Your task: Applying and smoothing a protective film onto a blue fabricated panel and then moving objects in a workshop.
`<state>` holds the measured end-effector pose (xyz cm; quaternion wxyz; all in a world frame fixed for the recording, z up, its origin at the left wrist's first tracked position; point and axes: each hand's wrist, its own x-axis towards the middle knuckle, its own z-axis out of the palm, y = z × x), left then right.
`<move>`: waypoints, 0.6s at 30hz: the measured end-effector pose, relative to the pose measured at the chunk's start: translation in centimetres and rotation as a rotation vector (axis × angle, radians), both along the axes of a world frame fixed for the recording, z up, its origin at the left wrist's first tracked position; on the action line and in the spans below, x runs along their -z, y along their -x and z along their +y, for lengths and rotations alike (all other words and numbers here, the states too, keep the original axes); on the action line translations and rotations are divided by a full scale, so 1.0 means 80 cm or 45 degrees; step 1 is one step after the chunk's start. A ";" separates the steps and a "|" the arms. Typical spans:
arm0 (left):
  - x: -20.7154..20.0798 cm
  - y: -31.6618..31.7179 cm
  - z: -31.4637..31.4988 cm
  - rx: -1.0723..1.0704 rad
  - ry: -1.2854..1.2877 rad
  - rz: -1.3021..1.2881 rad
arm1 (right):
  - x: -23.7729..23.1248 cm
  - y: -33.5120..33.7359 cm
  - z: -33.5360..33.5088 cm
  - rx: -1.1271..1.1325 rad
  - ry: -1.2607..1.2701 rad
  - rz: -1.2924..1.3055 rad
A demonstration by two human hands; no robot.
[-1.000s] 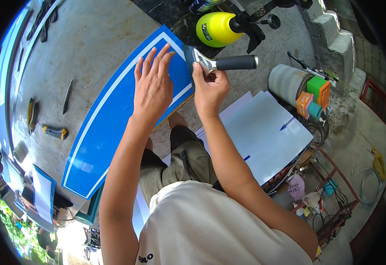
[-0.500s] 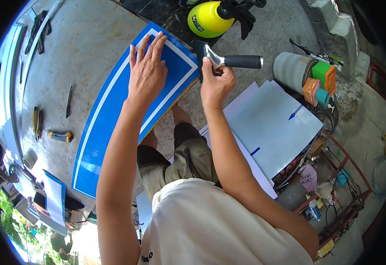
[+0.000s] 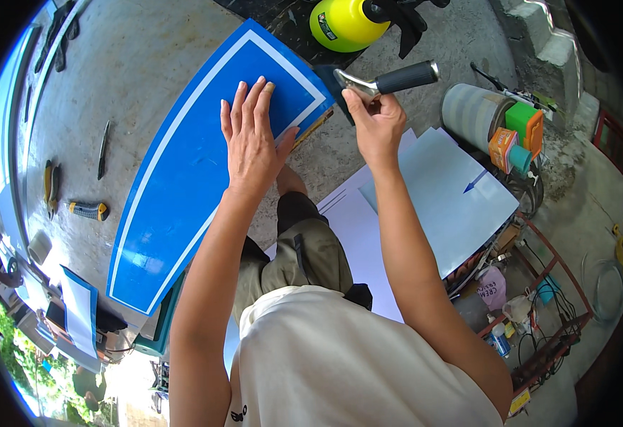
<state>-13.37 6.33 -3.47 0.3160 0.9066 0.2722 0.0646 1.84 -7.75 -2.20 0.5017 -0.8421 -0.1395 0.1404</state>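
Observation:
A long blue panel (image 3: pixel 183 171) with a white border line and one curved side lies on the grey work table (image 3: pixel 137 78). My left hand (image 3: pixel 253 142) rests flat on it near its far right end, fingers stretched out. My right hand (image 3: pixel 379 132) grips a squeegee (image 3: pixel 407 77) by its metal neck, thumb on top. The black ribbed handle points away to the right, and the dark blade is at the panel's right corner. Whether the blade touches the panel I cannot tell.
A yellow spray bottle (image 3: pixel 347 25) stands beyond the panel. Pliers (image 3: pixel 51 188), a utility knife (image 3: pixel 89 211) and a thin pen-like tool (image 3: pixel 103 149) lie left. Pale sheets (image 3: pixel 454 206) cover a cluttered red-framed rack at right, near a striped roll (image 3: pixel 472 110) and small boxes (image 3: pixel 524 128).
My left hand has slid nearer along the panel. My right hand has moved right with the squeegee, whose handle now tilts upward in the picture. The view has shifted slightly.

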 end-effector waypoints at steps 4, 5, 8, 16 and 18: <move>0.004 -0.002 0.001 -0.027 -0.003 0.012 | 0.010 -0.016 -0.011 0.133 -0.157 0.057; 0.002 -0.001 -0.002 -0.038 0.022 -0.033 | 0.002 -0.009 -0.008 0.129 -0.157 0.063; 0.001 0.005 -0.003 -0.088 0.033 -0.092 | -0.005 0.011 0.004 0.046 -0.168 0.110; -0.017 0.057 -0.044 -0.076 -0.029 -0.045 | -0.004 0.009 -0.010 0.281 -0.219 0.085; -0.030 0.074 -0.058 -0.006 0.032 -0.013 | -0.012 0.022 0.004 0.162 -0.358 0.099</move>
